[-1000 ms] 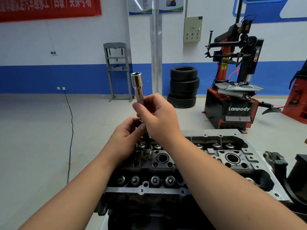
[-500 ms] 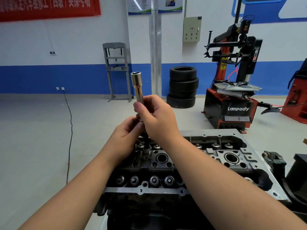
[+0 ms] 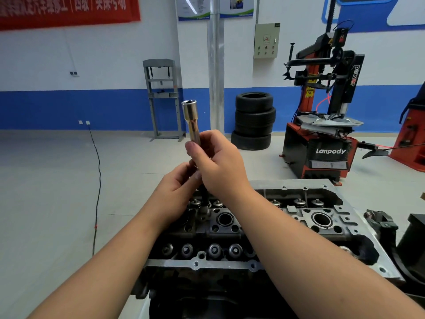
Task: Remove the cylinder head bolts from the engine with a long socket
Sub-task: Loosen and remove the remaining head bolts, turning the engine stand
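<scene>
The long socket (image 3: 192, 122) is standing nearly upright in the air above the cylinder head (image 3: 271, 224), its open end pointing up and its top leaning slightly to the left; the right hand (image 3: 218, 165) is gripping its lower part, fingers curled round it and the thumb pressing across its front; the left hand (image 3: 176, 193) is sitting just below and touching the right hand, its fingers curled in and pinching a dark thin shaft (image 3: 203, 192) that is showing under the socket; whether that shaft is a bolt or part of the tool I cannot tell; its lower end is reaching down toward the far row of valve springs (image 3: 299, 202) on the head; both forearms are crossing over the near edge of the engine, which is filling the lower middle of the view; the near row of round valve tops (image 3: 213, 249) is lying between the forearms, and two large round wells (image 3: 321, 219) are opening in the middle of the head; behind, a stack of tyres (image 3: 254, 120) is standing on the floor beside a grey pillar (image 3: 216, 65); a red and black tyre changer (image 3: 322, 125) is standing to the right of the tyres; a grey press frame (image 3: 163, 97) is standing against the blue and white wall.
</scene>
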A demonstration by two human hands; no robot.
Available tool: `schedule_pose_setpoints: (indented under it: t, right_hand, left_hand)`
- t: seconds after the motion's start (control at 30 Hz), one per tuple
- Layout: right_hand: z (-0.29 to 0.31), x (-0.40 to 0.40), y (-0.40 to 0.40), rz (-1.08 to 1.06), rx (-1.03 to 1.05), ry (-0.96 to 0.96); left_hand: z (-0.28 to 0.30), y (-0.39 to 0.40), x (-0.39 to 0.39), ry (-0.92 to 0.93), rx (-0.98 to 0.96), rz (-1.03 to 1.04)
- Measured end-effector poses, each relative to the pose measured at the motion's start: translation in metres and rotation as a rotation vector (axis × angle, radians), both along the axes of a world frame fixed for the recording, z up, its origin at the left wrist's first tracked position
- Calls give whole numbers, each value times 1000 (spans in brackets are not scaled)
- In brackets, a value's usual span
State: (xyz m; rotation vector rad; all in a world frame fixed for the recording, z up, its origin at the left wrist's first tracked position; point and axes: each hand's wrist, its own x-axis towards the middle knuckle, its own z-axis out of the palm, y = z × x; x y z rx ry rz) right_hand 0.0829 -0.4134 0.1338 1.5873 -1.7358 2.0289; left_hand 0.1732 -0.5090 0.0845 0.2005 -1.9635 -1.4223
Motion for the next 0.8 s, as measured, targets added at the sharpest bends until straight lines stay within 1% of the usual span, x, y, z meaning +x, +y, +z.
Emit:
schedule_pose_setpoints:
  t: [0.1, 0.23, 0.33, 0.47, 0.57, 0.8]
  right_hand:
    - [0, -1, 0, 7, 31, 9]
    - [1, 1, 1, 45, 53, 0]
    - [0, 2, 1, 75, 49, -7]
    - [0, 1, 1, 2, -7, 24]
    - [1, 0, 1, -11, 28, 3]
    - [3, 3, 2, 77, 56, -36]
  left_hand:
    - [0, 1, 0, -23, 4, -32]
    - [0, -1, 0, 14, 15, 24]
    - [-1, -3, -1, 20, 9, 25]
    - [1, 1, 1, 39, 9, 20]
    - [0, 3, 2, 21, 17, -25]
    - [1, -2, 2, 53, -7, 18]
